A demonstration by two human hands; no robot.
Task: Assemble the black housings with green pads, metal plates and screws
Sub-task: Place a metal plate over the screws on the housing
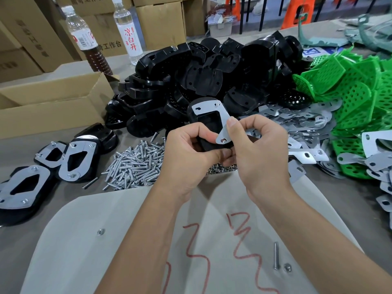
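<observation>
Finished housings (70, 160) lie at the worktop's (27, 145) left edge, out of the way beside the screw pile (135, 164). The left hand (186, 158) curls its grip around a black housing (206, 124), raised above the worktop for fitting. The right hand (258, 149) pinches a metal plate (214, 115) onto it, likely aligning holes. Green pads (356, 107) wait at the right.

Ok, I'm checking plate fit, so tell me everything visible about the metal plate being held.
The plate is thin, flat, grey metal, bent like an L around an opening, with a slot at its far end, a small hole at the corner and a round hole at its near tip. It lies on the black housing, pinched by the right hand; the left hand grips the housing.
</observation>
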